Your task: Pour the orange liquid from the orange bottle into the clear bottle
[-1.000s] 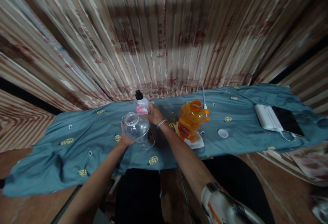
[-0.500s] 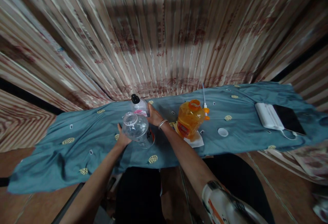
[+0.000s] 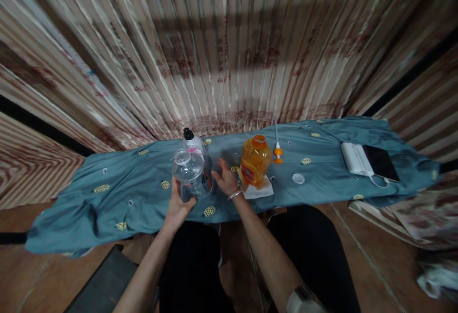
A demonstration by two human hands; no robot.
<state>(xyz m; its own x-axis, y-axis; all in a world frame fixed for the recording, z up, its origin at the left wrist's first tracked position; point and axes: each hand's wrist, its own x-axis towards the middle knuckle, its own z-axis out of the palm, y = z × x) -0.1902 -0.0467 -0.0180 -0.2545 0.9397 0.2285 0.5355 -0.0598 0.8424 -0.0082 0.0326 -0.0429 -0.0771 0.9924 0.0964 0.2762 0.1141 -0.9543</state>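
Note:
My left hand (image 3: pixel 178 205) is wrapped round the near side of a clear, open-mouthed plastic bottle (image 3: pixel 189 173) that stands on a blue patterned cloth (image 3: pixel 118 193). Just behind it stands a small white bottle with a black cap and pink label (image 3: pixel 193 142). My right hand (image 3: pixel 226 181) hovers to the right of the clear bottle with fingers spread, holding nothing. An orange oil jug (image 3: pixel 254 160) stands on a white napkin (image 3: pixel 261 190) right of that hand.
A white cap (image 3: pixel 298 178) and a thin white tube with an orange fitting (image 3: pixel 276 143) lie right of the jug. A white device and a dark phone (image 3: pixel 368 161) rest at the cloth's far right. A striped curtain (image 3: pixel 229 50) hangs behind. My dark-trousered knees (image 3: pixel 250 265) sit below.
My right hand has let go of the black-capped bottle and drawn back toward me, open. The left hand stays on the clear bottle. The view has shifted slightly.

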